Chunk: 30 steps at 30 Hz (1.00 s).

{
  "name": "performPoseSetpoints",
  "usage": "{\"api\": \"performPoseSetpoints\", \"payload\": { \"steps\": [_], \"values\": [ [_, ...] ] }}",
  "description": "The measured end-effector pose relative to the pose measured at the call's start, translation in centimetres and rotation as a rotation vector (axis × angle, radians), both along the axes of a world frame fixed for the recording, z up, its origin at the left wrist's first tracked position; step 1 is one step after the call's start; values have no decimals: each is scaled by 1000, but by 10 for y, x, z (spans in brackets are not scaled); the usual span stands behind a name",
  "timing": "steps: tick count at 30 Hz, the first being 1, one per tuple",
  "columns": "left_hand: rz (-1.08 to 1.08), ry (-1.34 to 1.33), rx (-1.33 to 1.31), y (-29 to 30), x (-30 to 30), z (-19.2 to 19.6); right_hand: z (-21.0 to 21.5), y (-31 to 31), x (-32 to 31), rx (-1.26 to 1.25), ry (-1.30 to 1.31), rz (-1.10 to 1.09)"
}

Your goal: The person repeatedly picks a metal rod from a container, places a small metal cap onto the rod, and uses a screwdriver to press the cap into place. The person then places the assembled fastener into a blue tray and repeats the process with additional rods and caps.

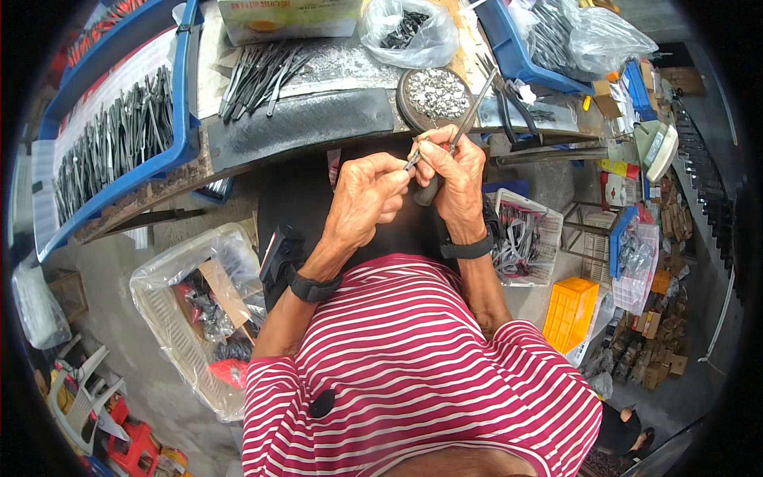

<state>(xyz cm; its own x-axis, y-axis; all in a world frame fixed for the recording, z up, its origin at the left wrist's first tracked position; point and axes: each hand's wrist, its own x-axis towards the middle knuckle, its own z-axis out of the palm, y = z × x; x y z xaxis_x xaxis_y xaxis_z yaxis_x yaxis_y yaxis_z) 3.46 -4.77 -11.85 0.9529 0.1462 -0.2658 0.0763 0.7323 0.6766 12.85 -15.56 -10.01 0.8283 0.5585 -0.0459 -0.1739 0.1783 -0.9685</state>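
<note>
My two hands meet in front of the bench edge. Pinched in my left hand (366, 195) is a small dark metal piece (411, 162), whose other end reaches the fingertips of my right hand (453, 171). My right hand is also closed round a long thin metal tool (482, 94), with a dark rounded handle end (427, 193) sticking out below the palm. Fingers hide much of the small piece. Just beyond the hands stands a round dish (403, 107) full of small silvery metal parts (435, 91). Pliers (515, 111) with dark handles lie right of it.
A dark curved sheet (302, 123) lies along the bench edge, with dark metal strips (258, 79) behind. A blue tray (189, 119) of similar strips stands left, another blue bin (520, 63) back right. Crates (183, 318) and a yellow basket (571, 314) flank me below.
</note>
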Motion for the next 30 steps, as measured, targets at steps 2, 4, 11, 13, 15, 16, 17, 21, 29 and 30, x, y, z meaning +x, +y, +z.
{"api": "performPoseSetpoints", "payload": {
  "steps": [2,4,11,13,15,16,17,21,29,30],
  "values": [
    [-23,-8,-12,2,-1,0,1,0,-1,-5,-15,2],
    [-27,-1,-10,2,-1,-1,2,0,-1,-16,-35,3],
    [6,-4,-59,-1,-1,-1,1,0,-3,-42,-97,5],
    [6,-2,-72,-1,-1,0,0,0,-3,-44,-105,5],
    [3,-3,-73,-1,-1,-1,0,0,-3,-45,-105,5],
    [-1,-5,-68,0,-1,-1,0,0,-3,-44,-104,4],
    [-1,-13,-61,0,-1,-1,0,0,-3,-43,-104,4],
    [12,-11,-7,-2,2,-3,0,2,-3,-65,-94,-43],
    [47,-8,190,-6,7,-5,-3,-2,-1,-152,-116,-86],
    [36,20,201,-6,7,-5,-4,-2,0,-150,-105,-91]
  ]
}}
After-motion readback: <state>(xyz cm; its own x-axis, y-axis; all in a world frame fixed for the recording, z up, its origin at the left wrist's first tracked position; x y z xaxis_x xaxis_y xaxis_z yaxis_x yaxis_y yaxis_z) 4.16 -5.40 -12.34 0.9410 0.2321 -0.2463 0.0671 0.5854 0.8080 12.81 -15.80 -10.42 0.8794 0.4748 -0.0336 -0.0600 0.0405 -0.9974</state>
